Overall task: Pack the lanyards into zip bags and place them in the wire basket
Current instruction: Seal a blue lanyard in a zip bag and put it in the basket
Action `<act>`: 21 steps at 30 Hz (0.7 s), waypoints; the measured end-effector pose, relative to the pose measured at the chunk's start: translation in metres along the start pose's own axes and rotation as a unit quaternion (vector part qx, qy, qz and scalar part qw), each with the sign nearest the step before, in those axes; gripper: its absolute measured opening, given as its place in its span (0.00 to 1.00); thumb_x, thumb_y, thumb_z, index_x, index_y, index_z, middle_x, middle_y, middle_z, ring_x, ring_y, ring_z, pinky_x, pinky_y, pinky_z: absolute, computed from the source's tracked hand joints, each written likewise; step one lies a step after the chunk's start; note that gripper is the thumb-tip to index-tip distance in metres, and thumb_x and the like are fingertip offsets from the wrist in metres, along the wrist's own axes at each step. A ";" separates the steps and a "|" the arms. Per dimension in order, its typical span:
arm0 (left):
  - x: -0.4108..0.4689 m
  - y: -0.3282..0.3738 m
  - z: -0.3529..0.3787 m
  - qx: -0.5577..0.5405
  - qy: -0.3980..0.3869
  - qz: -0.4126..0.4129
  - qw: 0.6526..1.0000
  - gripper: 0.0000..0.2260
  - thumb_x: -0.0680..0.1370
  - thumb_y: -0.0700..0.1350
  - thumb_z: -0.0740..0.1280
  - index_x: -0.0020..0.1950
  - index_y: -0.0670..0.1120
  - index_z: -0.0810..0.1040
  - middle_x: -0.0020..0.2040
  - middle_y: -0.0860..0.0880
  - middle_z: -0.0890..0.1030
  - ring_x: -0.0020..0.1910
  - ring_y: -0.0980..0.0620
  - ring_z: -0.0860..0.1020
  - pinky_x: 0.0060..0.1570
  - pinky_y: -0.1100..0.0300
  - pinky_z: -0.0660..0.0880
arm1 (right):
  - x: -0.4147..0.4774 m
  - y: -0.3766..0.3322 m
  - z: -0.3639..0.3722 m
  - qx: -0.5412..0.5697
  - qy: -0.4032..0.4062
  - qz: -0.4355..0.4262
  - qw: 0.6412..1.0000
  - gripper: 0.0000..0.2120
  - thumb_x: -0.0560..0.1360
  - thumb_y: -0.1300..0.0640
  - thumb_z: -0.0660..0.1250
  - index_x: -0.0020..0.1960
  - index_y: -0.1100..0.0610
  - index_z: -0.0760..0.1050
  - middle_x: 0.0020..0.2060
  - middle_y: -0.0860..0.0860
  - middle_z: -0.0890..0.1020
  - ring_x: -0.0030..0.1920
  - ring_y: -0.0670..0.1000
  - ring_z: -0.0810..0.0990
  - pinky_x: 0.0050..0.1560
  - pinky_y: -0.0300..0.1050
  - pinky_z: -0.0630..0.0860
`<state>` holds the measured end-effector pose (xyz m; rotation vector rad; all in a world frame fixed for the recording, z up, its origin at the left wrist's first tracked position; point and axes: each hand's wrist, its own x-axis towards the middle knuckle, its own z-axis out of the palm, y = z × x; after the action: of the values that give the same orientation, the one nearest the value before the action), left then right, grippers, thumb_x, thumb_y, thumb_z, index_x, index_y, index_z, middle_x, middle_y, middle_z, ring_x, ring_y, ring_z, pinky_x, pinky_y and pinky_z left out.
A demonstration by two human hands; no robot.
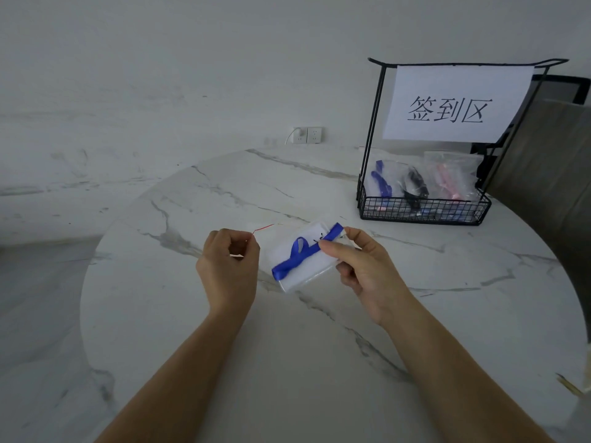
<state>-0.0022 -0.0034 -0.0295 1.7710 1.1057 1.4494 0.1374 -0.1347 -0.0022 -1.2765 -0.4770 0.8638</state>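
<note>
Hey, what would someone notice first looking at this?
The bright blue lanyard against a clear bag, pinched between left hand and right hand mid-table. Then the wire basket far right, with a big paper sign and three bagged lanyards inside.

1. The clear zip bag (pixel 308 270) is held tilted above the table (pixel 287 362), its long side running from lower left to upper right; the right hand (pixel 361 266) pinches its upper right end and the left hand (pixel 228 266) pinches a thin red-lined edge at its left
2. The blue lanyard (pixel 289 263) runs along the bag with one loose loop; whether it is inside or on top cannot be told
3. The black wire basket (pixel 422 214) stands at the far right, holding three upright packed bags (pixel 447 177) with blue, black and pink lanyards
</note>
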 end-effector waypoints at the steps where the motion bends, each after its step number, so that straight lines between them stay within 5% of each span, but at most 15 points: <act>1: -0.001 0.000 0.001 0.006 0.001 0.018 1.000 0.06 0.73 0.36 0.70 0.40 0.46 0.79 0.40 0.53 0.78 0.36 0.51 0.80 0.38 0.54 0.77 | 0.000 0.002 0.001 0.027 0.014 0.018 0.999 0.13 0.70 0.61 0.77 0.46 0.49 0.75 0.33 0.47 0.74 0.28 0.45 0.65 0.26 0.36 0.61; 8: -0.010 0.001 0.005 0.008 -0.024 0.128 0.991 0.08 0.72 0.32 0.72 0.39 0.45 0.79 0.40 0.52 0.78 0.38 0.58 0.78 0.32 0.69 0.72 | 0.005 0.011 0.007 0.165 0.075 0.084 0.980 0.11 0.71 0.60 0.77 0.46 0.55 0.75 0.30 0.49 0.79 0.28 0.44 0.77 0.27 0.34 0.76; 12: -0.015 -0.001 0.009 0.024 -0.074 0.176 0.981 0.07 0.72 0.35 0.72 0.39 0.46 0.79 0.39 0.54 0.78 0.36 0.55 0.76 0.31 0.60 0.74 | 0.004 0.009 0.006 0.226 0.094 0.083 0.966 0.07 0.75 0.62 0.73 0.52 0.61 0.77 0.31 0.55 0.83 0.30 0.48 0.83 0.31 0.37 0.80; 18: -0.017 -0.002 0.010 0.060 -0.146 0.278 0.948 0.02 0.72 0.44 0.74 0.40 0.48 0.82 0.37 0.56 0.80 0.37 0.57 0.74 0.33 0.65 0.70 | 0.007 0.011 0.006 0.172 0.074 0.066 0.980 0.07 0.79 0.61 0.68 0.56 0.62 0.75 0.43 0.62 0.86 0.42 0.57 0.87 0.36 0.41 0.83; 21: -0.018 0.003 0.006 0.035 -0.191 0.295 0.936 0.08 0.73 0.52 0.73 0.45 0.48 0.83 0.38 0.59 0.81 0.34 0.58 0.73 0.34 0.70 0.68 | 0.008 0.012 0.005 0.155 0.073 0.071 0.983 0.08 0.79 0.61 0.68 0.56 0.62 0.75 0.44 0.63 0.86 0.41 0.56 0.87 0.36 0.42 0.83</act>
<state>0.0034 -0.0204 -0.0368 2.4406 0.4416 1.2928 0.1355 -0.1245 -0.0139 -1.0839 -0.1270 0.9158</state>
